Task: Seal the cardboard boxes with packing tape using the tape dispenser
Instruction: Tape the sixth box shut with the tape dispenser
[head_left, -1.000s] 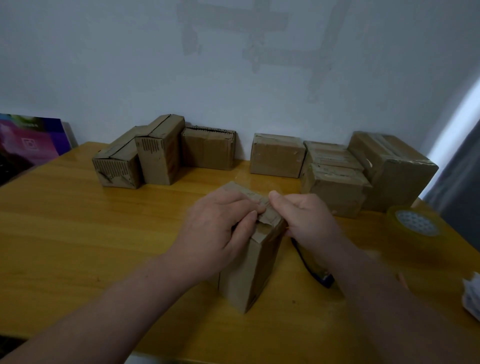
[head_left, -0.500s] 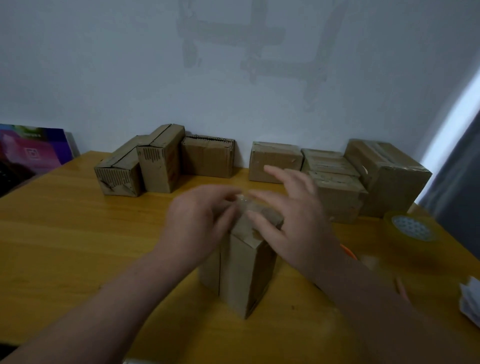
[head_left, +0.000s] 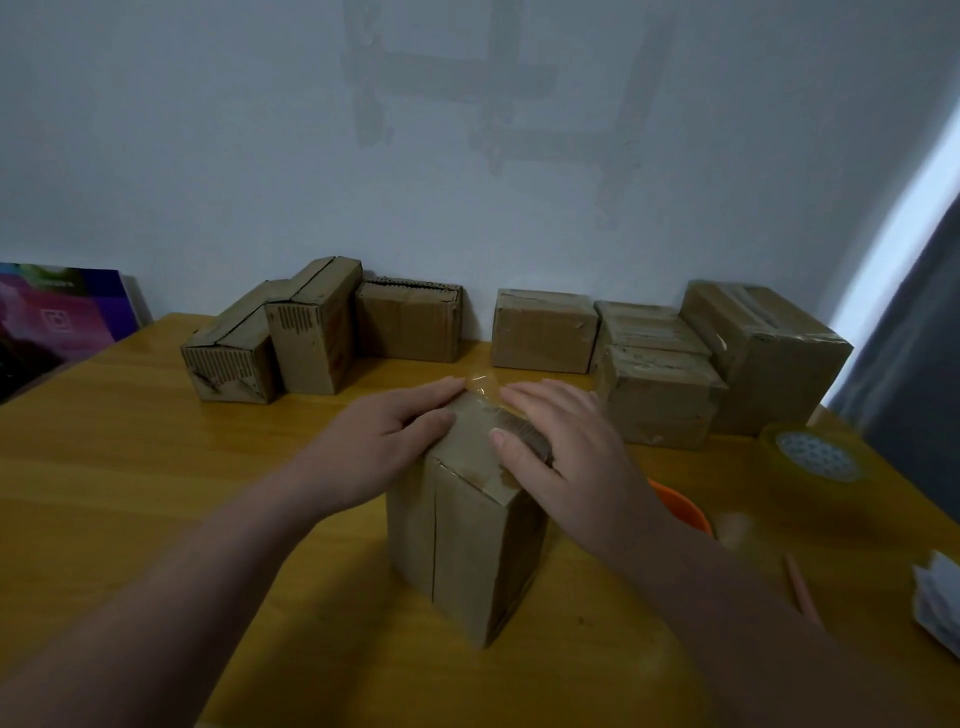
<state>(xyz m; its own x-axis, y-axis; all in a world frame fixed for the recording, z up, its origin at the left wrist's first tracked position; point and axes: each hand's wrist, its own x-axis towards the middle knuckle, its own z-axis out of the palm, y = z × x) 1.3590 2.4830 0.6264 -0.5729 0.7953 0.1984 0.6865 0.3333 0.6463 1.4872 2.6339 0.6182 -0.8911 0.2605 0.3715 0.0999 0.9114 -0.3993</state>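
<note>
Now both hands lie flat, fingers straight, left hand (head_left: 379, 447) and right hand (head_left: 566, 452) pressing the top of the upright brown cardboard box (head_left: 467, 540) on the yellow wooden table (head_left: 130, 493).

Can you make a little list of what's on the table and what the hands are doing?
Middle box: upright on the wooden table
Left hand: flat on the box top
Right hand: flat on the box top too
Clear tape: sticks out past the top's far edge
Tape roll: on the table, far right
Other boxes: in a row by the wall
</note>
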